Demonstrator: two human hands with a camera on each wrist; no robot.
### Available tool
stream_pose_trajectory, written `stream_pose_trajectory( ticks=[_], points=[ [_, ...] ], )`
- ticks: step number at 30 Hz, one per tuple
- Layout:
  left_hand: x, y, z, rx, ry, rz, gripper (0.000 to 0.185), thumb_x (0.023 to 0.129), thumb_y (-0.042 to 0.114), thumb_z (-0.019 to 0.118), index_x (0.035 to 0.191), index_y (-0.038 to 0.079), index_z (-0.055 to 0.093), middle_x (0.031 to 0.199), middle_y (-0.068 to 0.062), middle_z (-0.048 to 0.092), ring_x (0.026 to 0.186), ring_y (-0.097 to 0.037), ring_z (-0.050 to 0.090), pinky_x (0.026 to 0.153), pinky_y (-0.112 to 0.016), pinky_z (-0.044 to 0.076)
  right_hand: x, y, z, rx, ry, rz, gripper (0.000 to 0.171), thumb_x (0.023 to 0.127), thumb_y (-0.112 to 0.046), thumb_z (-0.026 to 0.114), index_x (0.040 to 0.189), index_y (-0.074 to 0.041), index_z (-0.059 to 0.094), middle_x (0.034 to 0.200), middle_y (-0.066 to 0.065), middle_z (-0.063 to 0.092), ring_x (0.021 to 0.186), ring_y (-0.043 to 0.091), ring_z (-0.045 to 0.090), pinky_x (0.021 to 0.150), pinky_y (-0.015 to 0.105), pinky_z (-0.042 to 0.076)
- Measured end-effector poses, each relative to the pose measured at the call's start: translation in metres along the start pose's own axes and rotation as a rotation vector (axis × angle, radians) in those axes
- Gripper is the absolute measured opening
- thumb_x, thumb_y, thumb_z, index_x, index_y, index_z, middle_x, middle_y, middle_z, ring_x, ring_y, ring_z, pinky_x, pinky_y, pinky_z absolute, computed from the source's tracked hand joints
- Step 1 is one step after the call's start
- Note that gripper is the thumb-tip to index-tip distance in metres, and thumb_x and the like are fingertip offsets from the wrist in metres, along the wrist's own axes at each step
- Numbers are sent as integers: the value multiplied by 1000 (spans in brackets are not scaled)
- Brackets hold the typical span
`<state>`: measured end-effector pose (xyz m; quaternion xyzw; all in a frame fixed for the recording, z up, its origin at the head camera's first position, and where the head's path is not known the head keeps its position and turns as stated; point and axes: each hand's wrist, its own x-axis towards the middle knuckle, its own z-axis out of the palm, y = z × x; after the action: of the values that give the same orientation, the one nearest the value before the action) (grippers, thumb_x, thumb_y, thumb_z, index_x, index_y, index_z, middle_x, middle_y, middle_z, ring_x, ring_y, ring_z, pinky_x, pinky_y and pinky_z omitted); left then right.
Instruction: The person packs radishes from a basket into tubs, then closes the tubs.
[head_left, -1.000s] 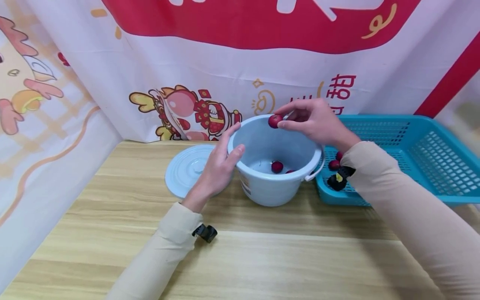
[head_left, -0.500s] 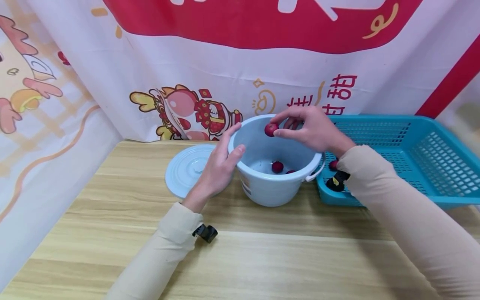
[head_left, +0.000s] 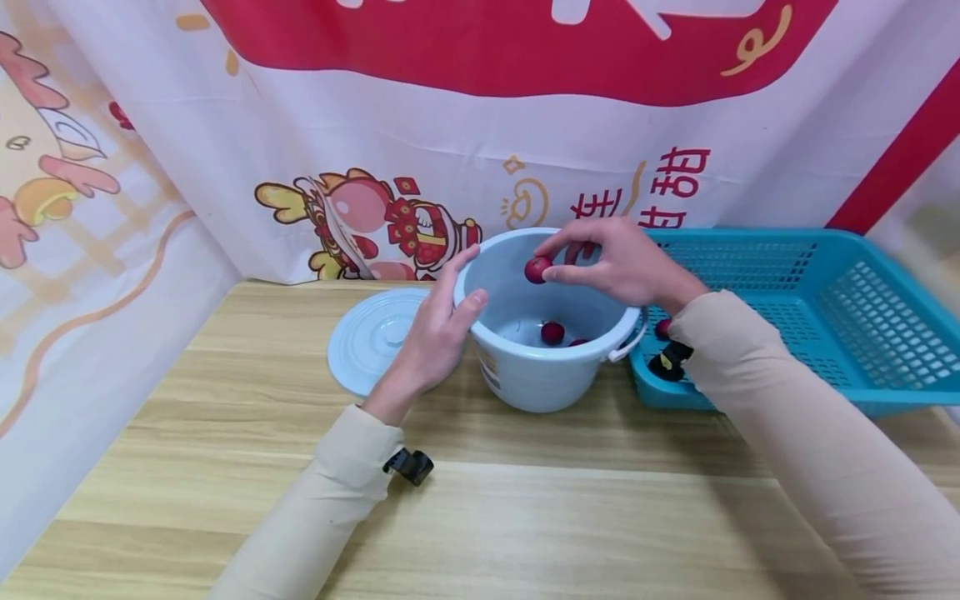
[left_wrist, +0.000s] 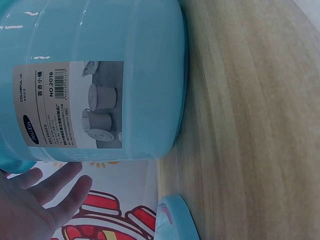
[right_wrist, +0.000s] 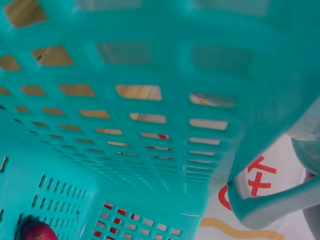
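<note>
My right hand (head_left: 618,260) pinches a small red plum (head_left: 537,269) between thumb and fingertips, inside the mouth of a light blue bucket (head_left: 536,379). Deeper in that bucket, another plum (head_left: 552,333) lies on the bottom, with part of a further one beside it. My left hand (head_left: 435,333) rests against the bucket's left rim, its thumb lapping over the edge. In the left wrist view the left fingers (left_wrist: 55,186) are straight and spread beside the labelled wall.
A teal slotted basket (head_left: 780,400) stands right of the bucket with a plum (right_wrist: 39,234) in it, and the right forearm crosses its near left corner. The bucket's lid (head_left: 367,342) lies at the left. Behind hangs a printed cloth (head_left: 420,125). The bucket's handle (head_left: 630,342) hangs at its right side.
The right hand has lowered the pinched plum from the bucket's rim level into its mouth, slightly leftward. The left hand has stayed on the rim.
</note>
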<state>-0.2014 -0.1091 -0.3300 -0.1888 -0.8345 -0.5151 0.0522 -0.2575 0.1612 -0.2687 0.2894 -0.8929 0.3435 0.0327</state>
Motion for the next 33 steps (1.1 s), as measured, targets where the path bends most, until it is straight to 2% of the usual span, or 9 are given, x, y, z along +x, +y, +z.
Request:
stream_pose_trajectory(
  ticks=[21,29,33],
  points=[
    [0,0,0,-6,2,-10,63,108,42,45,167,32,24,169,-4,36,148,-30,46,114,-59,51,2,2,0,-8,-49,12,39,90,-25,85,128,-20,77,126,3,75,108,21,64,88,39,57],
    [0,0,0,-9,-3,-20,63,108,41,45,167,33,24,170,-4,35,149,-30,45,115,-59,51,0,0,-1,28,-70,21,31,93,-24,82,124,-19,79,128,5,76,120,26,64,99,53,58],
    [-1,1,0,-11,-2,-22,63,108,41,46,167,33,24,170,-3,35,149,-30,45,116,-59,49,0,1,-1,39,-74,23,28,94,-23,81,122,-19,80,125,5,77,120,26,66,99,55,59]
  ],
)
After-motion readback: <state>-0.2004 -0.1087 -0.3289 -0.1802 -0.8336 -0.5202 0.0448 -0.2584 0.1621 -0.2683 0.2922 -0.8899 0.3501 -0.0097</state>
